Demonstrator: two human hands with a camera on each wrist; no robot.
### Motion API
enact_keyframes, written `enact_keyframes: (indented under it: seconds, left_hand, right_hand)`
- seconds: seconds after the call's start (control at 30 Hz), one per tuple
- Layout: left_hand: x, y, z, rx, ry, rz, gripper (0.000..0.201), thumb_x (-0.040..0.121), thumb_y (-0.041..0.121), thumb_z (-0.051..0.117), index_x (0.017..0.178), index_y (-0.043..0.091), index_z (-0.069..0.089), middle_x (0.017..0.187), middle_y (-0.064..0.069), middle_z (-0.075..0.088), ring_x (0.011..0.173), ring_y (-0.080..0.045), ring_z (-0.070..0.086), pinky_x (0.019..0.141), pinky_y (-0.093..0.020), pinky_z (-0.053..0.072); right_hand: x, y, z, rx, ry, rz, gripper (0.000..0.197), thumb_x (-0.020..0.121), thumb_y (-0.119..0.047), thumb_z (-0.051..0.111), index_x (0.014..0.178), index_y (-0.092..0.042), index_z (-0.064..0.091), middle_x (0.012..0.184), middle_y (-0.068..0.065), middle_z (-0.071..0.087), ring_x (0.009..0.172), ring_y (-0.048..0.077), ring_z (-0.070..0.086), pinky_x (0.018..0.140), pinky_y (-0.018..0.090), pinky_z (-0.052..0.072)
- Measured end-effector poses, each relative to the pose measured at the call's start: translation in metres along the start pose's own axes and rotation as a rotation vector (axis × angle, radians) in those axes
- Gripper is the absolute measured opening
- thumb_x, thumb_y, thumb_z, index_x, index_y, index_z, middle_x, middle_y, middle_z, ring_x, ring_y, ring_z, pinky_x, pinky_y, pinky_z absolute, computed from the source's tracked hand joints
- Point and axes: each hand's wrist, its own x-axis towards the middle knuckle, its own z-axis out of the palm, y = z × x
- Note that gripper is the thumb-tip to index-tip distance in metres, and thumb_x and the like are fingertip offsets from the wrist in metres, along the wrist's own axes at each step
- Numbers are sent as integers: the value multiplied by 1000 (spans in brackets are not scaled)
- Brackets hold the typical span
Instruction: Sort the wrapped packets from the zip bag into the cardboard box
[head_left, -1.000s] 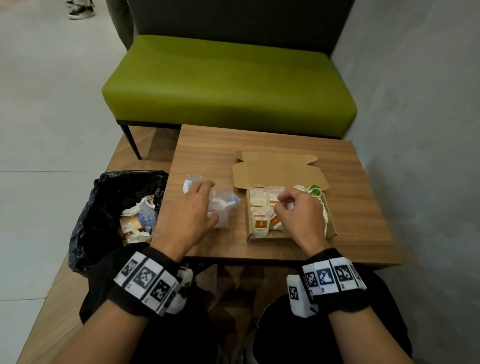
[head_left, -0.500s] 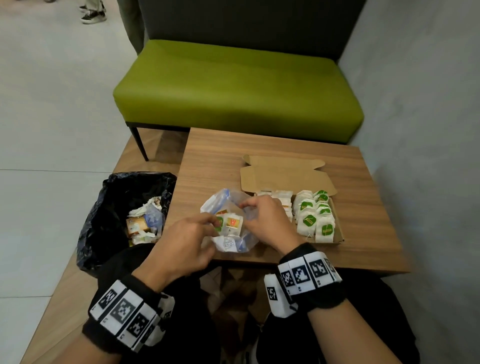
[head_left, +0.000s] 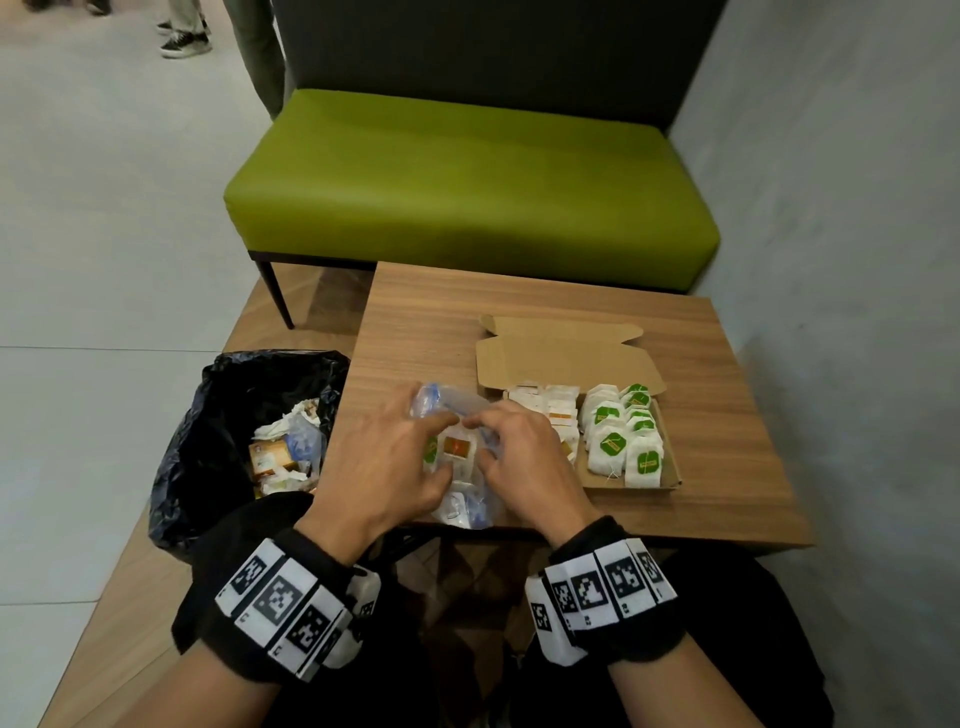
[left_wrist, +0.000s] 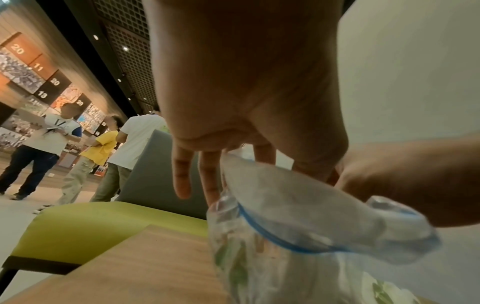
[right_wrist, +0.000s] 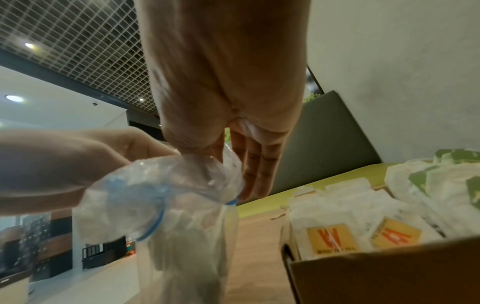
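A clear zip bag (head_left: 462, 506) with a blue seal lies at the wooden table's (head_left: 441, 322) front edge. An orange-label and a green-label packet (head_left: 457, 449) show through it. My left hand (head_left: 415, 441) and right hand (head_left: 475, 441) both hold the bag's mouth from either side. In the left wrist view the left hand's (left_wrist: 246, 174) thumb and fingers close on the zip bag's rim (left_wrist: 298, 216). My right hand (right_wrist: 233, 164) pinches the zip bag (right_wrist: 168, 195) too. The open cardboard box (head_left: 672, 470) stands to the right, with orange-label packets (head_left: 561, 410) left and green-label packets (head_left: 613, 441) right.
A black bin bag (head_left: 218, 415) full of wrappers stands on the floor left of the table. A green bench (head_left: 467, 182) is behind the table, a grey wall (head_left: 831, 260) on the right. People (left_wrist: 98, 148) stand far off to the left.
My right hand left the box and came over to the zip bag. The bag has moved toward the table's front edge, and both hands now hold its mouth.
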Motion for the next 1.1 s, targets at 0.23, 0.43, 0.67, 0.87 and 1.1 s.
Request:
enact_keyframes:
  seconds: [0.23, 0.43, 0.67, 0.87, 1.1]
  left_hand:
    - [-5, 14, 3, -47, 8, -6, 69, 77, 41, 70, 141, 32, 47, 151, -12, 36, 119, -28, 58, 89, -32, 51]
    - [-10, 22, -1, -77, 36, -12, 73, 78, 42, 73, 144, 31, 42, 153, -9, 31, 118, -26, 57, 89, -28, 49]
    - [-3, 6, 3, -86, 3, -93, 79, 70, 51, 77, 139, 29, 46, 150, -10, 31, 115, -30, 57, 90, -35, 51]
    - [6, -12, 7, -57, 22, -164, 78, 72, 54, 75, 140, 28, 45, 150, -8, 28, 120, -30, 54, 95, -36, 48]
    - [6, -11, 9, -67, -6, -174, 81, 73, 53, 74, 143, 27, 42, 151, -10, 28, 125, -30, 51, 101, -37, 45]
  right_hand:
    - [-4, -6, -1, -290, 12, 24, 39, 88, -35, 69, 126, -25, 63, 126, -2, 48, 116, 21, 49, 95, 38, 46]
    - [-3, -10, 6, -329, 37, 75, 19, 91, -27, 66, 107, -18, 69, 121, 1, 50, 113, 23, 51, 90, 41, 49]
    - [-9, -4, -17, 218, 125, 77, 10, 85, -30, 73, 82, -20, 72, 118, -10, 66, 109, 6, 58, 93, 27, 45]
    - [-10, 42, -65, 343, 281, 235, 9, 85, -25, 75, 92, -23, 69, 85, -10, 70, 76, 2, 66, 67, 24, 58]
    - [4, 98, -64, -192, -234, 249, 15, 85, -29, 76, 99, -30, 73, 86, -15, 68, 81, 1, 62, 80, 33, 56]
